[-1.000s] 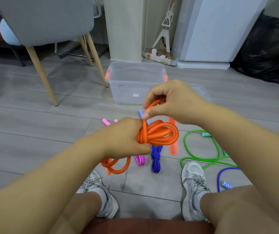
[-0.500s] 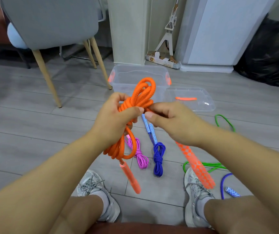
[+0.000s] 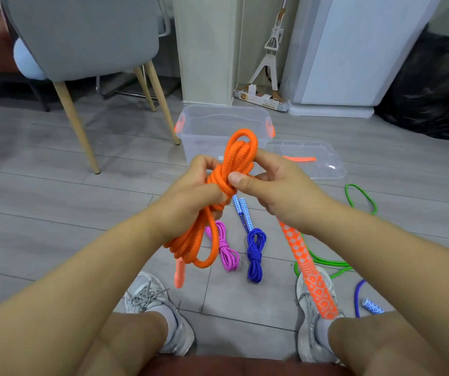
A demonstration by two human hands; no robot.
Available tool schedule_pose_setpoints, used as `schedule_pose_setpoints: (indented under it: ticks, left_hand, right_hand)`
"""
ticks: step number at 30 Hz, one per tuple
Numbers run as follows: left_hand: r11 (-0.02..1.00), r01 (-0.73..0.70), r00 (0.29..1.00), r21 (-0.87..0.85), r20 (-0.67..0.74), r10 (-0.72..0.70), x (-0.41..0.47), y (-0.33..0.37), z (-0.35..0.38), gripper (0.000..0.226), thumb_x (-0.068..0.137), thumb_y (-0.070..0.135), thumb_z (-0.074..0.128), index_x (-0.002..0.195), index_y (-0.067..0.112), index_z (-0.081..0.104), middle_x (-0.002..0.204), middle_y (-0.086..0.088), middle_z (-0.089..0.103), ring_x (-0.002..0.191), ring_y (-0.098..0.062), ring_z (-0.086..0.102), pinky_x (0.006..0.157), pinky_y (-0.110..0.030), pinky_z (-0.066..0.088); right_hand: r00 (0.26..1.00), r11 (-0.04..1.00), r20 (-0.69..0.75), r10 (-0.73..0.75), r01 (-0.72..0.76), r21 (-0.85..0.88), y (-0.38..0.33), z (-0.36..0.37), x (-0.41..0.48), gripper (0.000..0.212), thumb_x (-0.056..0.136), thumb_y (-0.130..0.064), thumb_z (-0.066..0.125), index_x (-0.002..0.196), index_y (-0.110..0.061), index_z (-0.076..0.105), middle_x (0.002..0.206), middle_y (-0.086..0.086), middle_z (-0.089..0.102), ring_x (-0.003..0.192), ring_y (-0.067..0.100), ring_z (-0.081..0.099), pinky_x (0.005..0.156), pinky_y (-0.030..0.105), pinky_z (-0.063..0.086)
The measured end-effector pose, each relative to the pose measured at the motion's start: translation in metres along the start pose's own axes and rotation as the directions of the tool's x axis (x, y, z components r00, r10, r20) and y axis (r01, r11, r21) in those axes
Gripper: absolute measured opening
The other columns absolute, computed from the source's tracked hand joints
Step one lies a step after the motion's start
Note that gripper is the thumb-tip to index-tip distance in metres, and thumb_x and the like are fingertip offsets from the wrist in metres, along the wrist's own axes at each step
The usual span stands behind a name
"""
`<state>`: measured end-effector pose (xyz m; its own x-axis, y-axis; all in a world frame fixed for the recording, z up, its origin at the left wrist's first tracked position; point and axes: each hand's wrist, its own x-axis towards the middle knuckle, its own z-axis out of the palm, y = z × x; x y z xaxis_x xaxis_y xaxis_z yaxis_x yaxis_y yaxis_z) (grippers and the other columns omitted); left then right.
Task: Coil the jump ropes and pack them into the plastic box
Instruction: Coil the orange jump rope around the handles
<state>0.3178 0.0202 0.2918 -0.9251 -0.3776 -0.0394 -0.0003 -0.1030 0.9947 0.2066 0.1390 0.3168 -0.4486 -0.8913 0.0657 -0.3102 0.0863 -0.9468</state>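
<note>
Grey chair [image 3: 82, 36], 11 o'clock, top cut off. Plastic box [image 3: 207, 128], 12 o'clock on the floor, front partly hidden by the orange jump rope [image 3: 241, 156] at centre. Left hand [image 3: 190, 196] grips the coil's wrapped middle. Right hand [image 3: 280, 188] pinches it, fingertips hidden. One handle [image 3: 179, 275], 6 o'clock, mostly behind the loops.

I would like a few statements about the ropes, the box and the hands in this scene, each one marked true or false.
1. The left hand and the right hand both hold the orange rope. True.
2. The lid sits on the plastic box. False: it lies on the floor beside the open box.
3. The green rope is coiled into a tight bundle. False: it lies loose on the floor.
4. The pink rope and the blue rope lie coiled on the floor. True.
</note>
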Motion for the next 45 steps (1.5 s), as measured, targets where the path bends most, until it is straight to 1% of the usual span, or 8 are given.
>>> schedule_pose_setpoints:
  ticks: [10,14,17,26,30,34,40,45]
  left_hand:
    - [0.938,0.02,0.999,0.345,0.017,-0.028,0.0,0.003,-0.006,0.049,0.059,0.009,0.057,0.107,0.016,0.051,0.096,-0.025,0.058,0.082,-0.023,0.057,0.078,-0.048,0.052]
    - [0.932,0.034,0.996,0.361,0.07,-0.063,-0.001,0.002,-0.008,0.062,0.06,0.006,0.054,0.119,0.023,0.044,0.081,-0.016,0.049,0.072,-0.02,0.049,0.065,-0.041,0.045]
    - [0.934,0.02,0.995,0.358,0.087,-0.055,-0.002,0.002,-0.009,0.057,0.064,0.006,0.057,0.113,0.034,0.047,0.084,-0.012,0.052,0.075,-0.016,0.053,0.07,-0.036,0.047]
    - [0.929,-0.047,0.999,0.368,0.03,0.039,0.0,-0.006,-0.009,0.045,0.077,0.016,0.071,0.115,0.034,0.054,0.088,-0.011,0.064,0.069,-0.011,0.059,0.069,-0.029,0.056]
    - [0.925,-0.059,0.997,0.376,-0.032,0.077,0.001,-0.013,-0.005,0.043,0.073,0.019,0.073,0.109,0.036,0.056,0.064,0.014,0.06,0.053,-0.002,0.052,0.055,-0.017,0.043]
    - [0.957,-0.113,0.988,0.267,-0.069,0.136,0.001,-0.013,0.001,0.03,0.074,0.017,0.069,0.095,0.037,0.061,0.06,0.002,0.05,0.047,-0.009,0.039,0.044,-0.02,0.036]
    - [0.991,-0.054,0.977,0.122,-0.2,0.078,0.006,-0.011,-0.003,0.018,0.085,0.007,0.063,0.081,0.024,0.057,0.055,0.004,0.038,0.044,-0.012,0.03,0.049,-0.026,0.026]
    - [0.983,-0.059,0.981,0.172,-0.173,0.09,0.004,-0.01,-0.002,0.03,0.085,0.011,0.064,0.071,0.038,0.063,0.058,0.001,0.039,0.046,-0.013,0.034,0.048,-0.026,0.03]
  right_hand:
    - [0.977,0.985,-0.131,-0.17,0.173,0.013,0.005,0.006,0.007,0.019,0.086,-0.014,0.065,0.084,-0.032,0.059,0.063,0.002,0.051,0.056,0.008,0.041,0.062,0.027,0.039]
    - [0.967,0.98,-0.159,-0.2,0.198,-0.029,0.005,0.007,0.008,0.014,0.079,-0.028,0.064,0.088,-0.037,0.06,0.076,0.023,0.057,0.062,0.015,0.044,0.067,0.039,0.044]
    - [0.964,0.978,-0.164,-0.209,0.205,-0.04,0.005,0.006,0.007,0.016,0.078,-0.027,0.063,0.091,-0.036,0.059,0.077,0.013,0.061,0.066,0.017,0.048,0.074,0.041,0.049]
    - [0.965,0.985,-0.197,-0.171,0.165,-0.044,0.007,0.002,0.008,0.017,0.088,-0.017,0.063,0.095,-0.031,0.057,0.046,-0.021,0.049,0.045,0.0,0.041,0.051,0.01,0.033]
    - [0.984,0.996,-0.166,-0.068,0.058,-0.069,0.013,0.001,0.008,0.006,0.09,-0.026,0.058,0.096,-0.027,0.055,0.048,-0.011,0.049,0.042,0.001,0.042,0.05,0.016,0.034]
    - [0.999,0.998,-0.024,0.041,-0.042,-0.056,0.015,-0.004,0.004,0.008,0.089,-0.022,0.059,0.092,-0.014,0.058,0.06,-0.004,0.056,0.049,0.003,0.048,0.054,0.021,0.042]
    - [0.987,0.924,0.075,0.142,-0.106,-0.366,0.018,-0.029,-0.007,0.018,0.09,-0.028,0.057,0.084,-0.012,0.063,0.074,0.003,0.058,0.063,0.008,0.047,0.063,0.024,0.038]
    - [0.972,0.976,0.116,0.203,-0.192,-0.098,0.011,-0.044,-0.014,0.015,0.097,-0.026,0.044,0.086,-0.017,0.048,0.081,0.013,0.072,0.046,0.014,0.053,0.039,0.021,0.033]
